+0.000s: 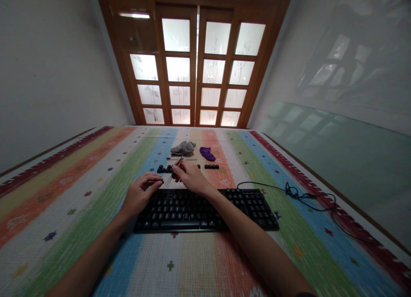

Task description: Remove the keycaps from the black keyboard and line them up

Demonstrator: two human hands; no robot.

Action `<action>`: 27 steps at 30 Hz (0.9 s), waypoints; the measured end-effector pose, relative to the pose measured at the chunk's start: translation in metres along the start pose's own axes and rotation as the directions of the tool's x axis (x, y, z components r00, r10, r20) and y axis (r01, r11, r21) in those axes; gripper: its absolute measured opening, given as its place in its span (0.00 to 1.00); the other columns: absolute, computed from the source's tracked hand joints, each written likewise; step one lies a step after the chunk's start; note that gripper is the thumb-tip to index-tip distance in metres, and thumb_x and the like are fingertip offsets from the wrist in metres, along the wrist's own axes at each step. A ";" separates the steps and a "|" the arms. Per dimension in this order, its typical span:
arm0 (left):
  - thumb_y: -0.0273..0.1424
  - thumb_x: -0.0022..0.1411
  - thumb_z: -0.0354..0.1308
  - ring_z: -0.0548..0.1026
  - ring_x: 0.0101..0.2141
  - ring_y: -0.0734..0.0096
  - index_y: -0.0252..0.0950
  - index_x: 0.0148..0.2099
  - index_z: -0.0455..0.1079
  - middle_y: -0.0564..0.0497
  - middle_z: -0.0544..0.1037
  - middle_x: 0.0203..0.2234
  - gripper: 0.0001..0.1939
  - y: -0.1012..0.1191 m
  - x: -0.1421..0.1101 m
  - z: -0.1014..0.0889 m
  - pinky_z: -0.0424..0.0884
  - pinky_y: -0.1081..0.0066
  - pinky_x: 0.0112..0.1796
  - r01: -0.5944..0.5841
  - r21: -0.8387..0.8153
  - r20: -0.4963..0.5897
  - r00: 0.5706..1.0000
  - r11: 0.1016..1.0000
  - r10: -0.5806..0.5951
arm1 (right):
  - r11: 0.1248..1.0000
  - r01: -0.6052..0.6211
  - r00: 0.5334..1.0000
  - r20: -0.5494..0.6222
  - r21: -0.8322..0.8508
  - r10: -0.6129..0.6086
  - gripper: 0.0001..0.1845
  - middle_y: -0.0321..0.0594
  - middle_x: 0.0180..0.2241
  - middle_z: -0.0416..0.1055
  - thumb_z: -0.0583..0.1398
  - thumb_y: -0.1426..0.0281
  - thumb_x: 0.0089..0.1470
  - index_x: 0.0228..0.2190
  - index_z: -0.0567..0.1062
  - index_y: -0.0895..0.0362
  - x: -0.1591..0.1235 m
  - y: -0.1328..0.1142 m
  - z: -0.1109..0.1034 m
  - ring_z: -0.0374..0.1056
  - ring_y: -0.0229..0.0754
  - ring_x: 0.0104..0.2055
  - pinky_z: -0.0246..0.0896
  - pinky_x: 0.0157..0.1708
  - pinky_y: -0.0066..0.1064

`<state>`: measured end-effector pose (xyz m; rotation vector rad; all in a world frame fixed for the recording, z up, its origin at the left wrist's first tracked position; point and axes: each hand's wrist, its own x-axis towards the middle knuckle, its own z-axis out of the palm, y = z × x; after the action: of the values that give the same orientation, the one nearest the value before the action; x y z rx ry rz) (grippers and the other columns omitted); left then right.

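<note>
A black keyboard (pixel 180 215) lies across the striped tablecloth in front of me. Over its upper left edge, my left hand (pixel 138 193) pinches a small black keycap (pixel 162 181) between thumb and fingertips. Close beside it, my right hand (pixel 192 175) grips a wire keycap puller (pixel 169 180), its thin wires pointing down toward the left hand. Behind the hands runs a row of loose black keycaps (pixel 212 166), partly hidden by my right hand. The keyboard's top left keys are partly covered by my hands.
Beyond the keycaps lie a thin grey stick (pixel 189 159), a crumpled grey cloth (pixel 183 148) and a purple cloth (pixel 207 153). The keyboard's black cable (pixel 298 195) trails in loops to the right. White walls flank the table, and wooden glazed doors (pixel 197 65) stand at its far end.
</note>
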<state>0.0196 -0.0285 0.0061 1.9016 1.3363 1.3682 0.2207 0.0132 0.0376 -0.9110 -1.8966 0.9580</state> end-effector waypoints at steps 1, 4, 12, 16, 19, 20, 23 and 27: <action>0.45 0.58 0.60 0.76 0.41 0.62 0.37 0.36 0.76 0.46 0.79 0.38 0.16 -0.001 0.000 0.000 0.75 0.63 0.44 -0.007 -0.001 -0.007 1.000 1.000 0.007 | 1.000 -0.007 1.000 0.000 -0.007 0.007 0.07 0.35 0.25 0.71 0.54 0.70 0.64 0.32 0.67 0.58 0.000 -0.001 -0.001 0.69 0.35 0.25 0.64 0.30 0.27; 0.46 0.59 0.59 0.76 0.41 0.62 0.37 0.36 0.75 0.47 0.79 0.38 0.16 -0.003 0.002 0.000 0.75 0.63 0.43 -0.025 0.073 0.000 1.000 0.997 0.025 | 0.999 -0.038 0.999 0.001 -0.013 0.038 0.07 0.35 0.25 0.71 0.54 0.70 0.63 0.31 0.66 0.58 0.001 -0.006 -0.004 0.69 0.34 0.25 0.63 0.28 0.25; 0.43 0.62 0.55 0.76 0.32 0.64 0.38 0.37 0.74 0.49 0.80 0.32 0.15 -0.008 0.014 0.003 0.72 0.65 0.38 -0.098 0.334 0.134 0.989 0.938 0.055 | 0.984 -0.020 1.000 0.016 -0.175 0.024 0.08 0.35 0.25 0.71 0.55 0.72 0.63 0.30 0.67 0.57 0.000 -0.016 -0.012 0.68 0.36 0.25 0.61 0.29 0.26; 0.39 0.61 0.56 0.76 0.32 0.64 0.37 0.37 0.73 0.49 0.80 0.31 0.11 -0.011 0.021 0.011 0.72 0.65 0.38 -0.150 0.385 0.225 0.972 0.911 0.064 | 0.970 0.011 0.998 0.059 -0.244 0.004 0.08 0.36 0.25 0.72 0.56 0.72 0.63 0.30 0.68 0.57 -0.002 -0.021 -0.015 0.69 0.37 0.27 0.60 0.30 0.27; 0.35 0.61 0.56 0.77 0.33 0.64 0.37 0.37 0.74 0.49 0.80 0.31 0.08 -0.013 0.026 0.017 0.71 0.67 0.38 -0.171 0.420 0.288 0.956 0.891 0.047 | 0.968 0.033 0.998 0.064 -0.251 -0.017 0.07 0.36 0.25 0.72 0.56 0.72 0.63 0.30 0.69 0.58 -0.004 -0.026 -0.017 0.69 0.37 0.27 0.59 0.30 0.27; 0.34 0.61 0.57 0.77 0.33 0.64 0.37 0.37 0.74 0.49 0.80 0.32 0.07 -0.013 0.028 0.018 0.71 0.67 0.38 -0.173 0.434 0.305 0.952 0.884 0.036 | 0.967 0.040 0.998 0.065 -0.253 -0.024 0.07 0.36 0.25 0.72 0.56 0.72 0.63 0.30 0.69 0.58 -0.004 -0.029 -0.018 0.69 0.37 0.27 0.59 0.30 0.27; 0.31 0.59 0.58 0.76 0.33 0.64 0.36 0.35 0.75 0.49 0.80 0.31 0.06 -0.014 0.032 0.023 0.69 0.69 0.37 -0.176 0.487 0.349 0.937 0.856 -0.006 | 0.964 0.063 0.996 0.070 -0.256 -0.047 0.07 0.36 0.26 0.72 0.56 0.72 0.63 0.31 0.69 0.58 -0.006 -0.035 -0.020 0.68 0.36 0.26 0.58 0.31 0.27; 0.29 0.58 0.59 0.74 0.28 0.66 0.36 0.32 0.75 0.51 0.78 0.25 0.05 -0.014 0.035 0.028 0.66 0.71 0.32 -0.187 0.541 0.397 0.916 0.820 -0.053 | 0.964 0.085 0.995 0.078 -0.254 -0.067 0.07 0.36 0.26 0.73 0.56 0.72 0.63 0.31 0.69 0.58 -0.007 -0.041 -0.021 0.68 0.36 0.26 0.56 0.31 0.27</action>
<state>0.0395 0.0133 0.0003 2.4639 1.5825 0.5584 0.2327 -0.0059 0.0787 -0.9559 -2.1339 0.7166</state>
